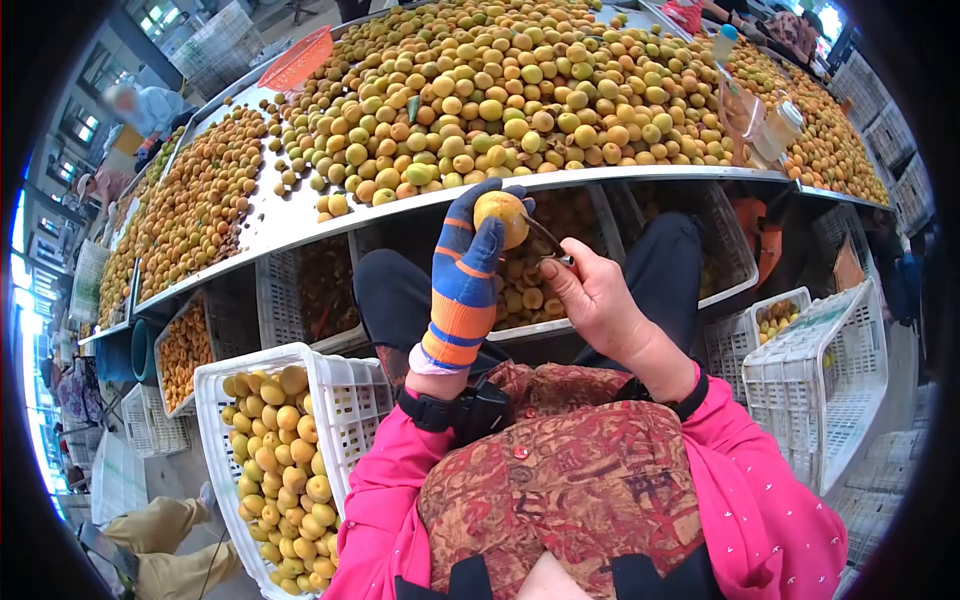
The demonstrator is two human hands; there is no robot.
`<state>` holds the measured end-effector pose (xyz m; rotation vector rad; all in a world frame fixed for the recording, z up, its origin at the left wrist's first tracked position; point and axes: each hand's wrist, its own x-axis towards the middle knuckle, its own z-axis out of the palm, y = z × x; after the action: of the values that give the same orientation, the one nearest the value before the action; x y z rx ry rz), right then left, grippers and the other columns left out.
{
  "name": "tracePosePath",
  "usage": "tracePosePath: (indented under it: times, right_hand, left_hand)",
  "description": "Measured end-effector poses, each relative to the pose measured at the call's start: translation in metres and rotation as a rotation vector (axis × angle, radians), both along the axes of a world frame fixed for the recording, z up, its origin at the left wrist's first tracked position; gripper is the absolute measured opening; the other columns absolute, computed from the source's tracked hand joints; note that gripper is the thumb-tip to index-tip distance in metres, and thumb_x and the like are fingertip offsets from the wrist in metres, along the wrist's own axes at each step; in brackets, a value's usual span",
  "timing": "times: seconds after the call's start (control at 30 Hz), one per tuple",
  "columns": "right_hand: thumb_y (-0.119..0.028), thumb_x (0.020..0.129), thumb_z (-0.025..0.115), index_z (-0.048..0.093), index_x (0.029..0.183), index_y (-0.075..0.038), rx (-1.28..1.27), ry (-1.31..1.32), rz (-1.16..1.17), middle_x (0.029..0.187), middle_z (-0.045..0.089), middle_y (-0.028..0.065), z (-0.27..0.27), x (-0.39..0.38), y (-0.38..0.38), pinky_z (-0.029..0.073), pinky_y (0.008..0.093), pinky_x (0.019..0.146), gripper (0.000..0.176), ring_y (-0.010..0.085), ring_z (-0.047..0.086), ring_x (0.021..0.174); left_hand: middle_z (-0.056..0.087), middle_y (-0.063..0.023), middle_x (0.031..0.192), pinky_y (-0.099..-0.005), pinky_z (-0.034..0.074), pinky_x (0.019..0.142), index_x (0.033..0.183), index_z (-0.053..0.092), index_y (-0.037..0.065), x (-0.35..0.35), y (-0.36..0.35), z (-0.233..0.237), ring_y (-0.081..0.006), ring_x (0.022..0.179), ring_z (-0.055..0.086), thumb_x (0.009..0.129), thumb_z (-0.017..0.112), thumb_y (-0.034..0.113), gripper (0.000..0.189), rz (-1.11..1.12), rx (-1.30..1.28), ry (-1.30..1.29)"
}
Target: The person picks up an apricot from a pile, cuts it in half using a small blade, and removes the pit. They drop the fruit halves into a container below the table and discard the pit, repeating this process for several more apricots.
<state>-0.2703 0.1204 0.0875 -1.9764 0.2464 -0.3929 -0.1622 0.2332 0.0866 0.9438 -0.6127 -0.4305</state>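
Observation:
My left hand [468,270], in a blue and orange striped knit glove, pinches a yellow apricot [500,218] between thumb and fingers, in front of the table edge. Bare and closed, my right hand [598,300] grips a slim dark tool [543,236] with a metal end by the fist. The tool points up and left, its tip at the right side of the apricot; whether it has entered the flesh is hidden. Beyond both hands, a big heap of apricots [520,90] covers the metal table [260,205].
A white crate [345,375] of apricots stands at my left. Beneath the table are more crates, one with apricot pieces [525,295]. White crates [815,385] sit at right. An orange basket [298,60] and a clear jar [778,130] rest on the table. Other people work at far left and right.

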Motion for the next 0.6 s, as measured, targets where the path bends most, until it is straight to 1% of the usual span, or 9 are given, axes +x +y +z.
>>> tracePosePath:
  times: [0.1,0.13,0.2,0.23,0.3,0.33,0.4,0.53,0.6]
  right_hand:
    - [-0.027,0.091,0.054,0.049,0.085,-0.001,0.071,0.009,-0.024,0.059,0.052,0.0112,-0.011,0.001,0.013,0.039,0.0299,0.050,0.028,0.0181,0.044,0.051]
    - [-0.027,0.092,0.053,0.048,0.088,0.000,0.119,-0.077,-0.042,0.061,0.054,0.0118,-0.014,0.005,0.018,0.040,0.0296,0.052,0.028,0.0180,0.047,0.052]
    - [-0.027,0.092,0.052,0.047,0.093,0.001,0.169,-0.167,-0.050,0.068,0.059,0.0137,-0.012,0.009,0.022,0.044,0.0298,0.056,0.029,0.0180,0.056,0.059]
    - [-0.027,0.092,0.052,0.047,0.093,0.001,0.169,-0.168,-0.054,0.068,0.059,0.0137,-0.012,0.009,0.021,0.044,0.0298,0.056,0.029,0.0180,0.056,0.059]
    - [-0.027,0.094,0.048,0.049,0.105,0.000,0.179,-0.131,-0.018,0.071,0.058,0.0025,-0.014,0.010,0.018,0.039,0.0221,0.052,0.029,0.0063,0.047,0.058]
    - [-0.027,0.094,0.048,0.049,0.105,0.000,0.179,-0.132,-0.019,0.071,0.058,0.0025,-0.013,0.010,0.018,0.039,0.0221,0.052,0.029,0.0063,0.047,0.058]
    - [-0.027,0.092,0.051,0.047,0.093,0.001,0.220,-0.119,-0.031,0.070,0.061,0.0159,-0.010,0.009,0.019,0.045,0.0308,0.057,0.028,0.0239,0.062,0.065]
    - [-0.026,0.092,0.051,0.048,0.093,0.001,0.137,-0.078,-0.027,0.071,0.061,0.0155,-0.009,0.009,0.013,0.045,0.0308,0.057,0.027,0.0219,0.061,0.064]
    - [-0.024,0.092,0.053,0.049,0.091,0.002,0.036,-0.036,-0.053,0.069,0.059,0.0130,-0.010,0.011,0.010,0.043,0.0300,0.056,0.026,0.0156,0.056,0.061]
  left_hand:
    - [0.053,-0.0171,0.119,-0.0367,0.039,0.096,0.125,0.043,0.001,-0.007,-0.009,-0.015,-0.0278,0.114,0.050,0.090,0.053,0.036,0.051,-0.087,-0.147,0.168]
    - [0.053,-0.0176,0.120,-0.0366,0.040,0.095,0.123,0.046,0.000,-0.013,-0.012,-0.016,-0.0276,0.115,0.049,0.090,0.050,0.041,0.053,-0.125,-0.170,0.246]
    - [0.053,-0.0178,0.120,-0.0361,0.041,0.094,0.122,0.047,0.000,-0.018,-0.013,-0.013,-0.0272,0.115,0.049,0.090,0.048,0.045,0.055,-0.142,-0.113,0.282]
    - [0.054,-0.0180,0.120,-0.0356,0.041,0.093,0.120,0.048,0.000,-0.019,-0.014,-0.010,-0.0269,0.115,0.049,0.090,0.046,0.048,0.057,-0.158,-0.055,0.316]
    - [0.054,-0.0183,0.120,-0.0348,0.042,0.092,0.120,0.049,-0.001,-0.017,-0.014,-0.011,-0.0258,0.113,0.050,0.089,0.043,0.053,0.062,-0.123,-0.004,0.274]
    - [0.054,-0.0182,0.119,-0.0346,0.042,0.092,0.121,0.048,-0.001,-0.015,-0.013,-0.010,-0.0254,0.112,0.051,0.089,0.043,0.053,0.063,-0.181,-0.008,0.286]
    - [0.054,-0.0182,0.119,-0.0344,0.043,0.092,0.121,0.048,-0.001,-0.015,-0.013,-0.011,-0.0249,0.110,0.051,0.089,0.043,0.054,0.063,-0.237,-0.014,0.298]
    - [0.055,-0.0186,0.116,-0.0353,0.044,0.091,0.119,0.049,0.000,-0.018,-0.019,-0.018,-0.0260,0.106,0.054,0.089,0.043,0.054,0.062,-0.247,-0.084,0.395]
    - [0.056,-0.0188,0.115,-0.0358,0.044,0.091,0.119,0.049,-0.001,-0.019,-0.020,-0.021,-0.0266,0.105,0.055,0.089,0.044,0.053,0.062,-0.241,-0.140,0.462]
